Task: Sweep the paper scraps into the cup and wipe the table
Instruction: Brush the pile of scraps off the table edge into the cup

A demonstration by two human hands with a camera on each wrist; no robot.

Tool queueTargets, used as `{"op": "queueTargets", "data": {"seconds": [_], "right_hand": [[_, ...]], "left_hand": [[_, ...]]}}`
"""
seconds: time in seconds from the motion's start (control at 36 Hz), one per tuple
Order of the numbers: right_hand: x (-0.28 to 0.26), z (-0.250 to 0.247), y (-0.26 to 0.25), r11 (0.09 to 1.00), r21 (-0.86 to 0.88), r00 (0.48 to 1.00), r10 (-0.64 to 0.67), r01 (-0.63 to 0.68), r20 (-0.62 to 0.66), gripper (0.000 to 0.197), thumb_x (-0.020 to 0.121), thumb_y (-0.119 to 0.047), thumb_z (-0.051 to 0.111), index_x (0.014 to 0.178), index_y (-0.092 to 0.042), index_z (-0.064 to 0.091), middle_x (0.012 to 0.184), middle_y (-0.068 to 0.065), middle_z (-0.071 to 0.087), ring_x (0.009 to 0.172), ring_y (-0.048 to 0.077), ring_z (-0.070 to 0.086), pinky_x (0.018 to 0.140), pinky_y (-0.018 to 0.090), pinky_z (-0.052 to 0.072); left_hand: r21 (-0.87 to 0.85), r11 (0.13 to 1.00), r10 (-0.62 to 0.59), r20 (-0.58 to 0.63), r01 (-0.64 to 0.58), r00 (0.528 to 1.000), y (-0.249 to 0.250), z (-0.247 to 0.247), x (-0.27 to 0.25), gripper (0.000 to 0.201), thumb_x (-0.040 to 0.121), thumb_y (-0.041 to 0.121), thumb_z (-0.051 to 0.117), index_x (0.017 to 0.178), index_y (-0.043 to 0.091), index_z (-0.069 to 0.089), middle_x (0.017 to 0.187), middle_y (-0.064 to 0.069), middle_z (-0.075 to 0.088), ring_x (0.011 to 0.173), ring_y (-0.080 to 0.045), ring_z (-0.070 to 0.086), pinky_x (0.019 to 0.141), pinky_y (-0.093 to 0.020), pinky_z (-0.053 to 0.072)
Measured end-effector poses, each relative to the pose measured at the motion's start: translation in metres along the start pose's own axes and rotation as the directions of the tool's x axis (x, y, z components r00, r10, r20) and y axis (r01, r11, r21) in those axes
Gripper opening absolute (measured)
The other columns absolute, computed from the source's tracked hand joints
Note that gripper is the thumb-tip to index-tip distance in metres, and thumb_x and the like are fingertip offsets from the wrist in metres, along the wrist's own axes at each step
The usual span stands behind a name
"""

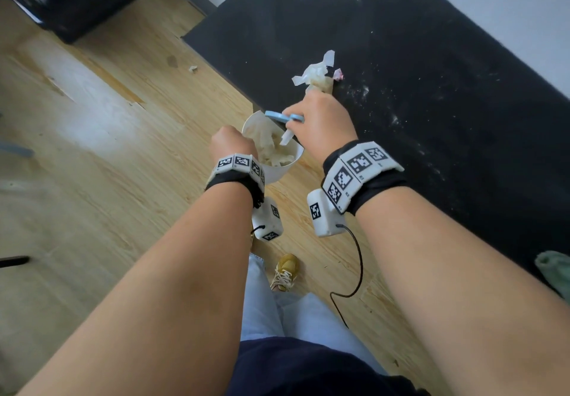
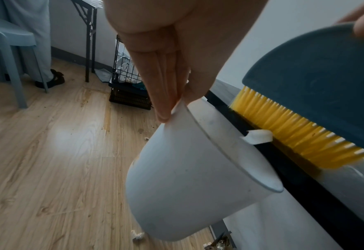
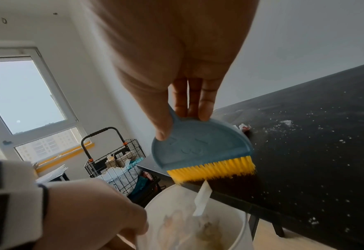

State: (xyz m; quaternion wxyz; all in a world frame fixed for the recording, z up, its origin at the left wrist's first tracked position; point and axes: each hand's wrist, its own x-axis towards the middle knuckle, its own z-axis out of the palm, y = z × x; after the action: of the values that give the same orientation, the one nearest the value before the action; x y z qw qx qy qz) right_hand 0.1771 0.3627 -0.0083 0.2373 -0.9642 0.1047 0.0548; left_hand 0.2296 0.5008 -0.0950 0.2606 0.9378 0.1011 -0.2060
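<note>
My left hand [image 1: 229,145] pinches the rim of a white cup [image 1: 282,169] and holds it just below the edge of the black table [image 1: 431,87]; crumpled paper fills the cup. My right hand [image 1: 324,118] grips a small blue brush [image 3: 202,148] with yellow bristles [image 2: 294,128] set on the table's edge above the cup. One white paper strip [image 3: 202,197] hangs from the edge over the cup's mouth. A heap of paper scraps [image 1: 317,71] lies on the table just beyond my right hand, with white crumbs [image 1: 364,90] scattered around.
A green cloth [image 1: 555,272] lies at the table's near right edge. Small paper bits lie on the wooden floor [image 1: 192,68], [image 2: 137,235]. A black wire cart [image 3: 117,162] stands beyond the table's end, and a blue chair [image 2: 7,55] is to the left.
</note>
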Motion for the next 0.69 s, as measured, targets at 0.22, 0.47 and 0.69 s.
{"op": "queueTargets", "data": {"seconds": [0.22,0.47,0.69], "right_hand": [[-0.001,-0.02,0.007,0.999,0.047,0.975,0.008,0.003,-0.223,0.024,0.092,-0.02,0.058,0.112,-0.02,0.07,0.108,0.007,0.059,0.102,0.023,0.054,0.085,0.031,0.045],[0.048,-0.042,0.031,0.991,-0.013,0.894,0.114,-0.133,-0.433,0.028,0.097,-0.02,0.05,0.122,-0.024,0.063,0.11,0.003,0.054,0.106,0.018,0.048,0.074,0.021,0.038],[0.079,-0.035,0.047,0.966,-0.035,0.92,0.234,-0.258,-0.314,0.032,0.097,-0.014,0.044,0.118,-0.025,0.066,0.117,0.006,0.052,0.11,0.022,0.048,0.077,0.028,0.043]], "left_hand": [[0.033,0.999,0.017,0.004,-0.017,1.0,0.004,0.005,0.001,0.021,0.084,0.002,0.051,0.063,0.004,0.048,0.061,-0.009,0.042,0.054,-0.026,0.038,0.044,-0.023,0.024],[0.017,1.0,0.017,0.034,-0.018,0.999,0.007,0.01,0.008,0.026,0.082,0.0,0.05,0.058,0.006,0.041,0.053,-0.007,0.034,0.046,-0.021,0.028,0.045,-0.023,0.021],[0.007,1.0,0.002,0.048,-0.003,0.999,0.009,0.009,0.009,0.027,0.08,-0.003,0.048,0.057,0.007,0.038,0.054,-0.006,0.033,0.047,-0.021,0.027,0.046,-0.022,0.021]]}}
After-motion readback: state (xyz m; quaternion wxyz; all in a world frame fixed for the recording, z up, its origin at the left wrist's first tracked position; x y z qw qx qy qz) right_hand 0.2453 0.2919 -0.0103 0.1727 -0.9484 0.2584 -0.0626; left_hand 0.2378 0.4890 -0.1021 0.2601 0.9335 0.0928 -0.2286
